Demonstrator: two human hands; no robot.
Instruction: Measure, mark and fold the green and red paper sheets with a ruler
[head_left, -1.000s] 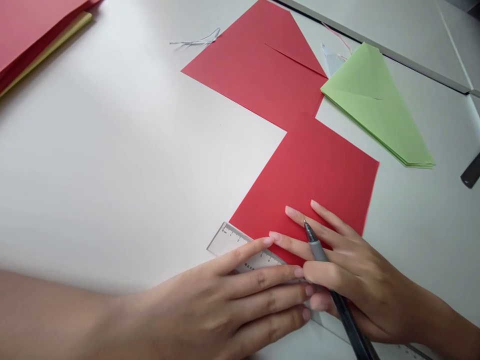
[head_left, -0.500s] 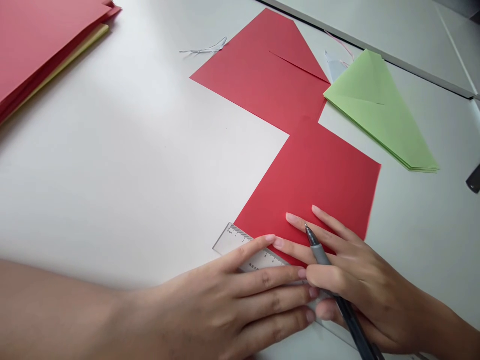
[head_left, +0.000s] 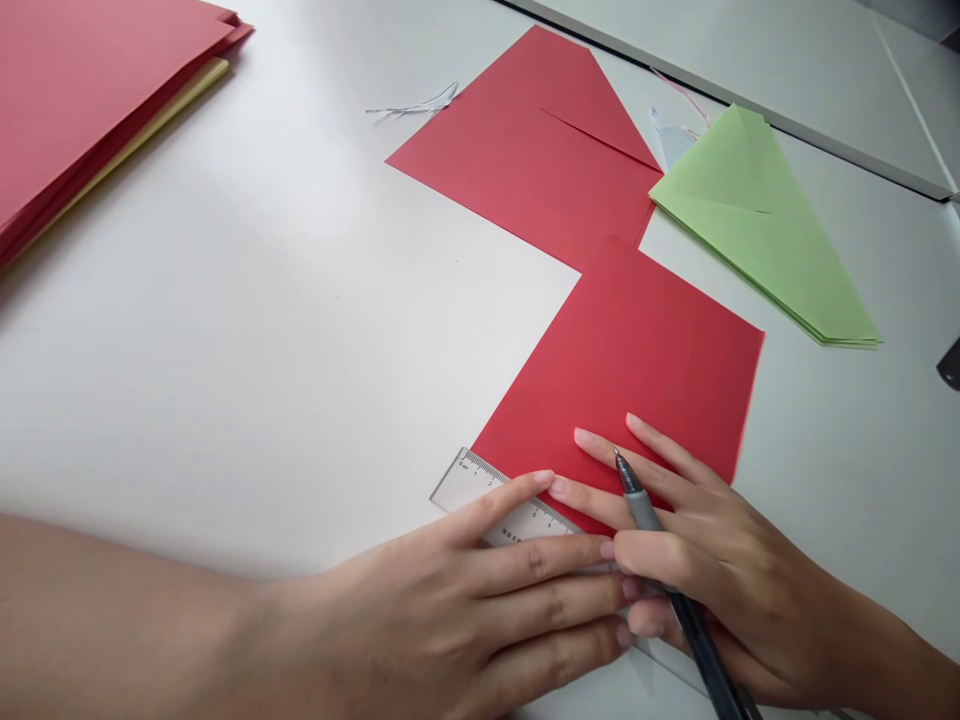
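Note:
My left hand (head_left: 480,600) lies with fingers stretched over a clear plastic ruler (head_left: 456,484), its fingertips pressing down. The ruler runs along the lower edge of a red paper sheet (head_left: 637,340); its far end is partly hidden under my hands. My right hand (head_left: 720,570) holds a black and grey pen (head_left: 643,510) between thumb and fingers, with the tip pointing up and away, off the paper. Other fingers of this hand spread across the red sheet. The tips of both hands' fingers meet near the ruler's edge.
A folded red paper (head_left: 517,150) lies behind, touching the sheet. Folded green papers (head_left: 757,220) are at right, near a dark object (head_left: 951,366) cut by the frame. Thin white strings (head_left: 420,103) lie at the back. A stack of red paper (head_left: 97,90) occupies the upper left.
The view has shifted slightly, so everything on the table appears a little lower and to the right. Both hands, the ruler and the pen keep nearly the same pose.

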